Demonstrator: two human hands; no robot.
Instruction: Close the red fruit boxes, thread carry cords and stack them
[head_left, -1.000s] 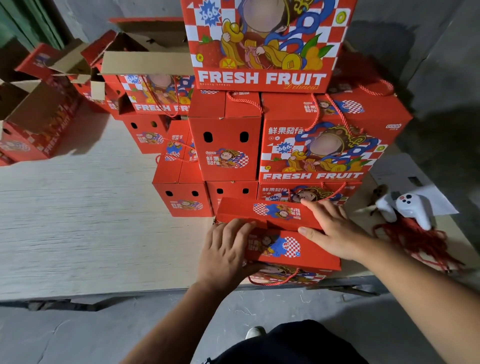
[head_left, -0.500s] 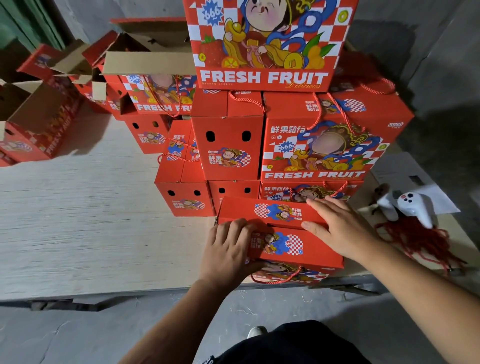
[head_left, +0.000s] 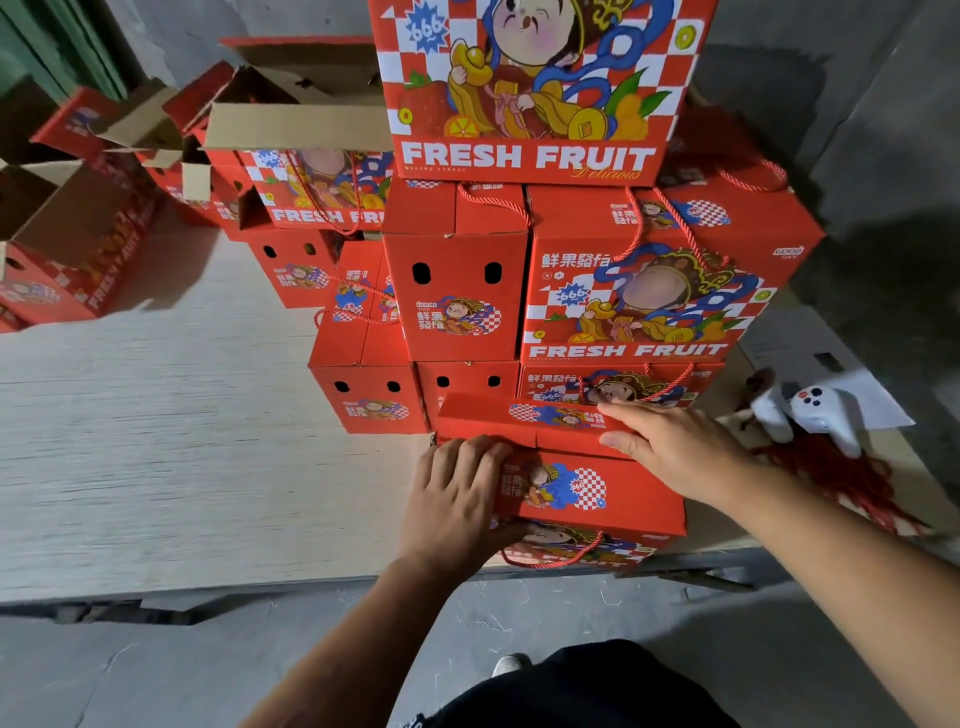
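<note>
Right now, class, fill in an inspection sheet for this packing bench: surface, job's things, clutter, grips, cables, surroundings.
Surface: pale wooden bench, bare at left.
Job's things: front box at the near edge, top flaps almost flat; stacked closed boxes behind it; open boxes at far left.
Clutter: white controller lying on loose red cords; paper sheet under it.
Grips: left hand holds the front box's left edge; right hand presses flat on its rear flap.
Cables: nothing seen.
Surroundings: grey concrete floor and wall.
</note>
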